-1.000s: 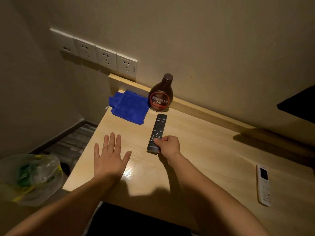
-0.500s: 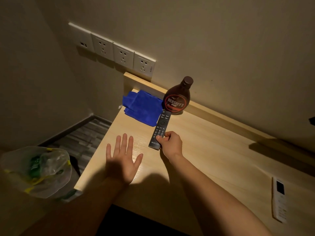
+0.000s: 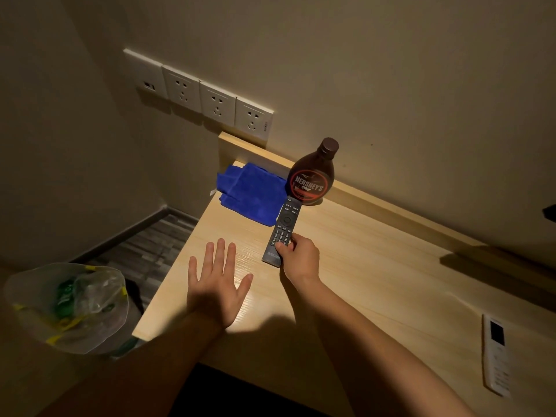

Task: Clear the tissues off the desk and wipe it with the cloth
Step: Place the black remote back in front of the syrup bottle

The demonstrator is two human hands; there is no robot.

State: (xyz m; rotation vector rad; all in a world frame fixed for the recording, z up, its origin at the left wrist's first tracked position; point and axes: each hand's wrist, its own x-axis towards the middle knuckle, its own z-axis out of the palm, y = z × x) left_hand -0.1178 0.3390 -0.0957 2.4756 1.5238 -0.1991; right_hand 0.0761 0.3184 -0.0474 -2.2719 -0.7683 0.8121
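Note:
A folded blue cloth (image 3: pixel 251 194) lies at the far left corner of the light wooden desk (image 3: pixel 376 266), beside a brown syrup bottle (image 3: pixel 311 176). My right hand (image 3: pixel 299 258) grips the near end of a black remote (image 3: pixel 281 231), whose far end reaches the bottle's base. My left hand (image 3: pixel 218 281) is flat above the desk's left part, fingers spread, holding nothing. No tissues show on the desk.
A white remote (image 3: pixel 496 353) lies at the desk's right. A bin lined with a clear bag (image 3: pixel 69 305) stands on the floor left of the desk. Several wall sockets (image 3: pixel 207 97) sit above the desk's raised back ledge.
My right hand has carried the black remote toward the syrup bottle, its far end now at the bottle's base. My left hand stays spread over the desk. The camera view shifted left.

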